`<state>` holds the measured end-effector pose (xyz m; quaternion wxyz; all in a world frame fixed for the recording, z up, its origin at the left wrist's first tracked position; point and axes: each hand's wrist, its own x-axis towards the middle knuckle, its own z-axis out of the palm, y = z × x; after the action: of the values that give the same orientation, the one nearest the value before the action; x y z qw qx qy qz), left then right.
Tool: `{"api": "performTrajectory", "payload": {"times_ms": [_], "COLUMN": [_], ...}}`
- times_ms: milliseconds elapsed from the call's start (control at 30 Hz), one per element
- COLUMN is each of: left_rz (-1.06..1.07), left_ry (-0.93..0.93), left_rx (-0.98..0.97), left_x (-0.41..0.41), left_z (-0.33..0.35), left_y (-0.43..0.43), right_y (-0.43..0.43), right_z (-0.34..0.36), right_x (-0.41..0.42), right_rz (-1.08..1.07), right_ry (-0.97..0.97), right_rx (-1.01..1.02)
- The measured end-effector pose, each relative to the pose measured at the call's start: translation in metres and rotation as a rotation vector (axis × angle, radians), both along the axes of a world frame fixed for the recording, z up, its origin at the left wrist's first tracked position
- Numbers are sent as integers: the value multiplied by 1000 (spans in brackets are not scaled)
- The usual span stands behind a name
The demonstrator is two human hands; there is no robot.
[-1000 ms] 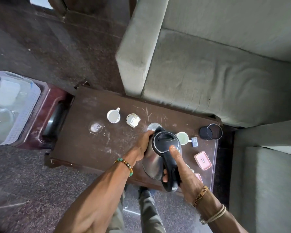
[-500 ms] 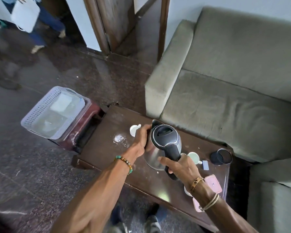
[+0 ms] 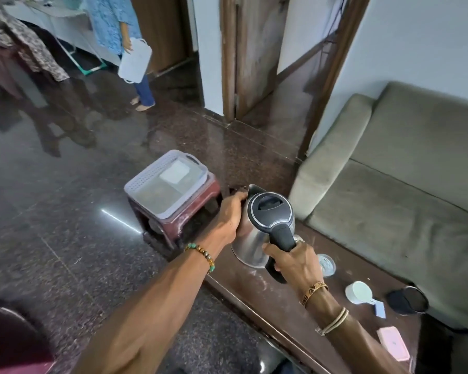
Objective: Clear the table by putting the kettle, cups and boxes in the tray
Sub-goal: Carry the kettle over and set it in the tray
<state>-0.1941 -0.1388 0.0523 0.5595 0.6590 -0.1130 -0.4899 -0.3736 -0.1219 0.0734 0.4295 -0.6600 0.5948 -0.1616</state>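
Status: the steel kettle (image 3: 257, 238) with black plastic lid and handle is centre frame, over the left end of the dark brown wooden table (image 3: 268, 300), spout pointing to the upper left. It looks lifted clear of the top, but the base edge is too close to call. The right hand (image 3: 295, 263) is closed tight round the handle, fingers wrapped under it. The left hand (image 3: 227, 220) cups the steel wall just below the spout, fingers curled round the side; steadying rather than carrying, I'd say. Target is the white perforated plastic tray (image 3: 143, 182), on a maroon plastic stool (image 3: 200, 209) just left of the kettle, off the table's end. The tray holds a flat white piece; anything else in it is too blurred to read. Kettle not in yet, so progress is early by my read. Left on the table at lower right: a white ceramic cup (image 3: 358, 291), a small pale blue box (image 3: 380, 309) just beside it, a black cylindrical cup (image 3: 408, 299) and a pink rectangular box (image 3: 393, 344) near the bottom edge. A clear round glass item (image 3: 326, 263) sits just right of the right hand; cup or lid, cannot tell. A grey-green fabric sofa (image 3: 389, 198) fills the right side behind the table. Next move as I see it: short carry to the upper left, set the kettle upright toward one end of the tray so the cups and boxes fit.
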Motion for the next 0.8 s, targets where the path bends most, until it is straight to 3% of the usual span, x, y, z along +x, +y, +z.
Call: {"api": "performTrajectory", "payload": {"times_ms": [333, 800], "left_rz": [61, 315], "left_ry": [-73, -42], "left_rx": [-63, -97], "left_x": [130, 272], "left_z": [36, -1], "left_y": [109, 137], "right_y": [93, 87], "right_z": [33, 16], "right_x": [127, 271], "right_rz": [91, 295], "right_ry": [-94, -42], "right_rx": [9, 74]}}
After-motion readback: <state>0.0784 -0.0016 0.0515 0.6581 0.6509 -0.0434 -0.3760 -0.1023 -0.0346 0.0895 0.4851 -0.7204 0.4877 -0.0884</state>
